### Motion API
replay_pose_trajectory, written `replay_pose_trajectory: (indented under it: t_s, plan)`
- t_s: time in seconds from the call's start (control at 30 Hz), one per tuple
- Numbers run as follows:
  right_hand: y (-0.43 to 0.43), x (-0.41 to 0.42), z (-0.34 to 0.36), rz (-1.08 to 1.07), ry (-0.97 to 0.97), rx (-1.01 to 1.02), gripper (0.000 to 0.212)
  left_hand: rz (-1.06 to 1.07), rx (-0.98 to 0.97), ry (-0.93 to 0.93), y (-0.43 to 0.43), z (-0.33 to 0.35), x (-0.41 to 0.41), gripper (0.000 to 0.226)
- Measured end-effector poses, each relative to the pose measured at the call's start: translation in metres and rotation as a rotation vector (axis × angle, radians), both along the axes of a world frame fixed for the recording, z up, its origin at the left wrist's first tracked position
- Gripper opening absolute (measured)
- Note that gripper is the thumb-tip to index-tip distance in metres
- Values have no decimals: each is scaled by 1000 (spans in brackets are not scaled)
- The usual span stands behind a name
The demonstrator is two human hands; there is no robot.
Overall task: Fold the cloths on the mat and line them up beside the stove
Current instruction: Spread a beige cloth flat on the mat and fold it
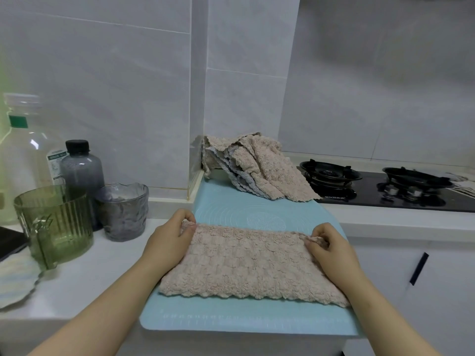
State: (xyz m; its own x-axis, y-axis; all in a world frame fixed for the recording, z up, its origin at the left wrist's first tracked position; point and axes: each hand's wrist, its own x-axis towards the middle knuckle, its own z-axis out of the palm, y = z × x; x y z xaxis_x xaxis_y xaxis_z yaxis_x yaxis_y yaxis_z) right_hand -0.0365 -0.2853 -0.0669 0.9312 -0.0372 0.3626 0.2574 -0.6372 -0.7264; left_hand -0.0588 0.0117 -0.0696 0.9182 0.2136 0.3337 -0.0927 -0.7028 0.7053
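Beige fleece cloth (246, 263) lies flat on mat (231, 319), near front edge. My left hand (171, 238) and right hand (327, 246) pinch far corners. Judged light, limp, non-slip; hold corners. Unfolded pile (257, 168) at mat's rear edge, beside stove (372, 191).

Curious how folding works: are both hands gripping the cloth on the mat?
Yes: left hand and right hand each pinch a far corner of the cloth.

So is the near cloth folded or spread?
Folded, apparently: the pink cloth lies doubled on the mat, left hand and right hand pinching its far corners.
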Motion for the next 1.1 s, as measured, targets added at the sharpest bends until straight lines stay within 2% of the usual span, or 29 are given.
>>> replay_pose_trajectory:
  t_s: [0.1,0.27,0.4,0.53,0.7,0.87,0.93,1.0,1.1]
  plan:
    - [1,-1,1,18,-14,9,19,27,-40,-22,1,0,1,7]
    - [-2,1,-2,-79,-29,19,15,57,-111,-30,3,0,3,11]
    - [-4,3,-3,-78,-15,97,23,87,-154,-45,5,-1,4,12]
    - [-2,4,-3,-8,29,6,25,75,-120,-40,3,-1,3,6]
    - [-3,8,-7,-136,-28,-102,14,99,-63,-39,2,-1,4,9]
    - [-4,9,-5,-143,-7,-56,13,107,-50,-54,2,0,4,8]
    - [-6,10,-3,-150,4,37,9,102,-116,-61,2,0,4,6]
    - [-6,10,0,-158,10,144,7,94,-262,-77,3,0,4,8]
    - [-5,17,5,-166,46,197,7,53,-471,-83,3,4,2,11]
